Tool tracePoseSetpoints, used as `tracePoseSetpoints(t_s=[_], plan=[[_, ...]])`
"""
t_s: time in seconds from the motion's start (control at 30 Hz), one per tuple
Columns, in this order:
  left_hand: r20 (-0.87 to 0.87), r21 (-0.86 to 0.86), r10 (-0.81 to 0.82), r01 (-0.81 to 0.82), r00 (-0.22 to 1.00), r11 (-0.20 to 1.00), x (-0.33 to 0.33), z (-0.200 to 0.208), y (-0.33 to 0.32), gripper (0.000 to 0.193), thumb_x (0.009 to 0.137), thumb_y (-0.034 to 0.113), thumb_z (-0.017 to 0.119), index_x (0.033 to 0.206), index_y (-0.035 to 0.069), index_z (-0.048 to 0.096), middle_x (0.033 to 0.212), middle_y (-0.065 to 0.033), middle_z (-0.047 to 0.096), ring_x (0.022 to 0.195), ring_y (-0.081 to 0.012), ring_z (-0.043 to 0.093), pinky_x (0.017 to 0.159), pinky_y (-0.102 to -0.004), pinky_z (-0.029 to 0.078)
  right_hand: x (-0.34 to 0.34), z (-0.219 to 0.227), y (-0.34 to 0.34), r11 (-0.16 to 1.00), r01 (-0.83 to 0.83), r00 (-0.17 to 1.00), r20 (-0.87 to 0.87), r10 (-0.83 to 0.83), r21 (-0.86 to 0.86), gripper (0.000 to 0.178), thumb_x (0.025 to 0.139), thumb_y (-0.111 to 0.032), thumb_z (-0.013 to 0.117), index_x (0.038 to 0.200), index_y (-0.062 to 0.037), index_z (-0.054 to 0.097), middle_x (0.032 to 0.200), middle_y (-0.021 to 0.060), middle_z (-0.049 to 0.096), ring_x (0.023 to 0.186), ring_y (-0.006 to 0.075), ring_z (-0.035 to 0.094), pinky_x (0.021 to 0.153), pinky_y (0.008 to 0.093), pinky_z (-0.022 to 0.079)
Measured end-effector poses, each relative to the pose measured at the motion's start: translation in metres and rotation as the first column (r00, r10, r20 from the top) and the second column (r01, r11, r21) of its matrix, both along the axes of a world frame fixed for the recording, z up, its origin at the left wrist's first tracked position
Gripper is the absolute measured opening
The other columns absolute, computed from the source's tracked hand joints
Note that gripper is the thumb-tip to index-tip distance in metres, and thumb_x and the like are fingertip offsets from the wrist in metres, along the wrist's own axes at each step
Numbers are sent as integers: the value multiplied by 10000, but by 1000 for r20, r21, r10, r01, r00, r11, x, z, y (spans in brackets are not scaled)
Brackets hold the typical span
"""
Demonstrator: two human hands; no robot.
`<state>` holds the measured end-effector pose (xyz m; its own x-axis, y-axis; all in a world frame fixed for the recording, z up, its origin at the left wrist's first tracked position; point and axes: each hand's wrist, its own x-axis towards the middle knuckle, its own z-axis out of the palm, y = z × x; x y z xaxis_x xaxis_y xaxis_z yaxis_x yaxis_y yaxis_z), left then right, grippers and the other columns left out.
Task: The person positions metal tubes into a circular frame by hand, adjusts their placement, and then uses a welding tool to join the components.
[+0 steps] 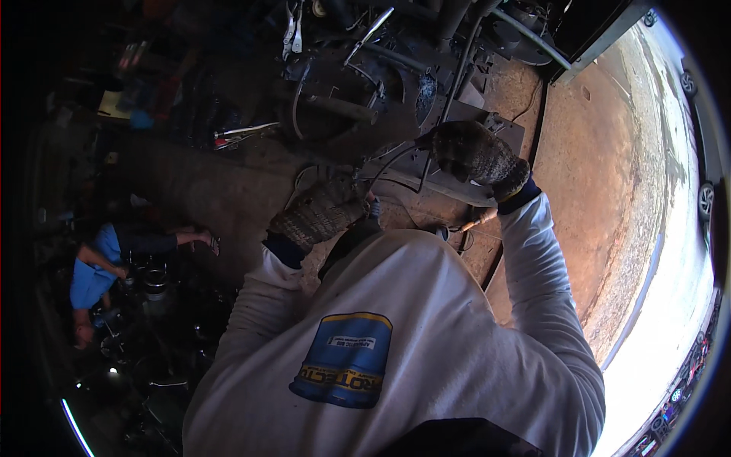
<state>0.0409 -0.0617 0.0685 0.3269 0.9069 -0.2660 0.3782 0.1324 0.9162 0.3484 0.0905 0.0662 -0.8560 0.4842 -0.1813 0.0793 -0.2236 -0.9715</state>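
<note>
Left hand (320,213), in a knitted work glove, is sitting at centre frame, fingers curling shut around a dark handle (364,222) just above the white sweatshirt (411,335); right hand (474,152), gloved alike, is closing over a thin grey metal plate (438,186) at upper centre right, a dark cable (396,160) arcing between the two hands; a wooden-handled tool (478,218) is lying just below the right cuff; pliers (244,133) are resting at upper left on the dusty floor (594,175); another person in blue (99,263) is crouching at far left among dark metal parts.
</note>
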Motion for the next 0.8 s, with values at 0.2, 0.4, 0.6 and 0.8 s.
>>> tracePoseSetpoints(t_s=[0.2, 0.4, 0.6, 0.8], plan=[[179, -37, 155, -151, 972, 988, -30, -21, -18, 201, 944, 42, 633, 1140, 62, 671, 1065, -64, 690, 994, -187, 670, 875, -321, 540, -41, -5, -30, 795, 569, 774, -190, -604, -212, 492, 978, -161, 666, 1423, -31, 500, 1049, 72, 685, 864, 155, 662, 649, 284, 526], [-29, 280, 78, -67, 997, 958, -27, -28, 19, 206, 955, 115, 637, 1145, 52, 683, 1074, -113, 708, 954, -218, 691, 837, -348, 551, -102, -56, -84, 781, 543, 738, -268, -619, -308, 501, 993, -320, 637, 1408, -60, 527, 1217, 122, 688, 1090, 301, 674, 893, 398, 548], [188, 69, 48, -62, 981, 996, -2, -92, 60, 338, 941, 274, 648, 1193, 50, 671, 1136, -163, 695, 1032, -315, 678, 917, -420, 534, -152, -50, -95, 591, 803, 573, -169, -802, -80, 364, 1033, -149, 563, 1371, -13, 554, 1095, 59, 680, 976, 173, 651, 864, 287, 535], [-400, 668, -129, 385, 907, 637, -50, -82, 52, 376, 936, 320, 637, 1213, 66, 661, 1134, -147, 691, 1027, -336, 669, 925, -439, 527, -104, -60, -89, 421, 890, 416, -69, -907, -177, 355, 1029, -143, 567, 1367, -37, 535, 922, -5, 609, 781, 124, 597, 672, 299, 524]])
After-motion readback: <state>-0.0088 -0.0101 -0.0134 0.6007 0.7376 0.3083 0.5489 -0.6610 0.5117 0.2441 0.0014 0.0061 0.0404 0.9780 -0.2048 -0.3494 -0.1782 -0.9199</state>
